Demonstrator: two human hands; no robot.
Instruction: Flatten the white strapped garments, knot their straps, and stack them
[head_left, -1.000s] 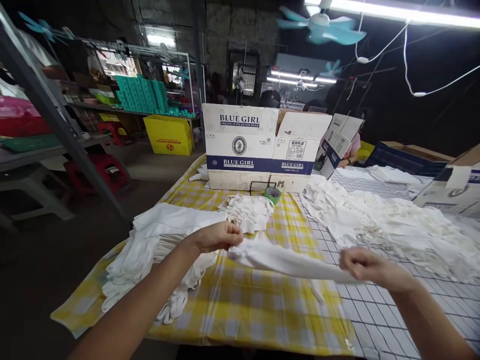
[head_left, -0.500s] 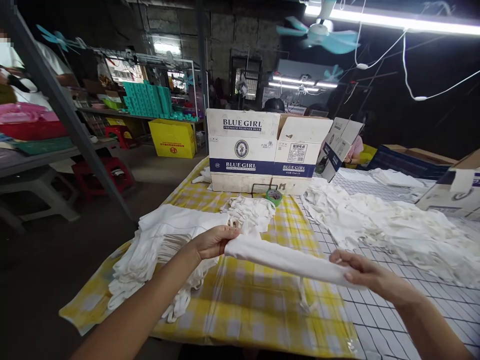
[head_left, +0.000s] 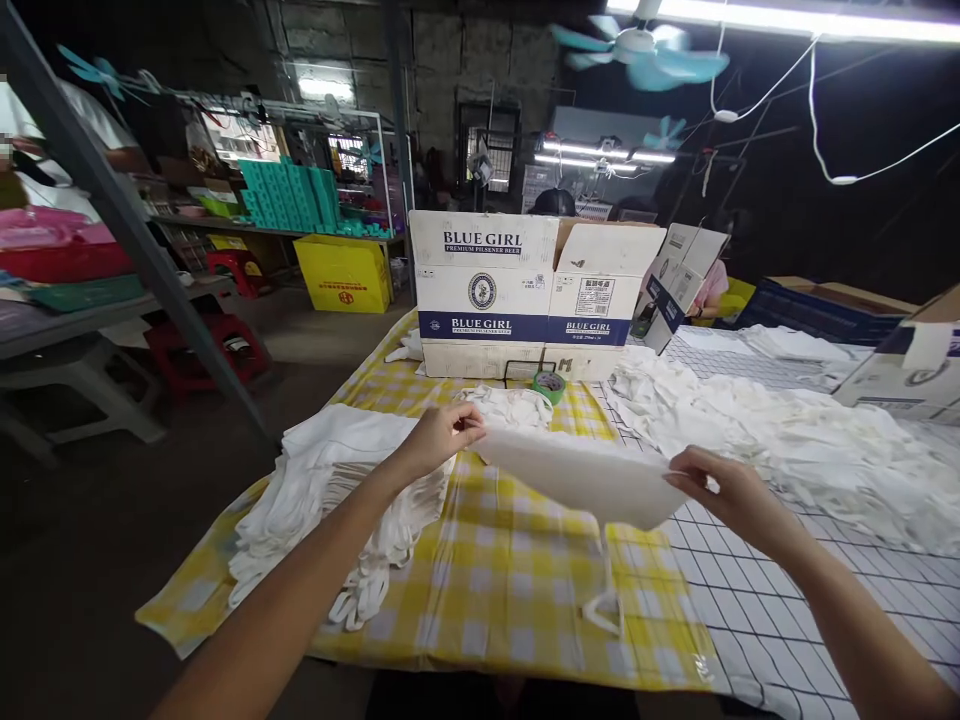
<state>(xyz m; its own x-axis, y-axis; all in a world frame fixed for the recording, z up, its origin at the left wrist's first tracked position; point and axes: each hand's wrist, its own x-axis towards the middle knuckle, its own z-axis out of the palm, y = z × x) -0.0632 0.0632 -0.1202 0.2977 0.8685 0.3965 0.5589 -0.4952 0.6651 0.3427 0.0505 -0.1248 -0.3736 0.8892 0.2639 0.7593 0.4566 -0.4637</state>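
Your left hand (head_left: pixel 441 440) and right hand (head_left: pixel 731 492) pinched closed on one sagging white cloth (head_left: pixel 577 480), one layered fabric stack (head_left: pixel 356 435), one round tape roll (head_left: pixel 550 386)

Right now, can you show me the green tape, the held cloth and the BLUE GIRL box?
Green tape (head_left: pixel 553 394): head view, its front side.
Held cloth (head_left: pixel 581 477): head view, its middle.
BLUE GIRL box (head_left: pixel 517 302): head view, its white front.

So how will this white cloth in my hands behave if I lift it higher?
Likely floppy: the white cloth sags between your left hand and right hand. Probably light, since a pinch at either end holds it up. The narrow strap hanging below may swing or snag.
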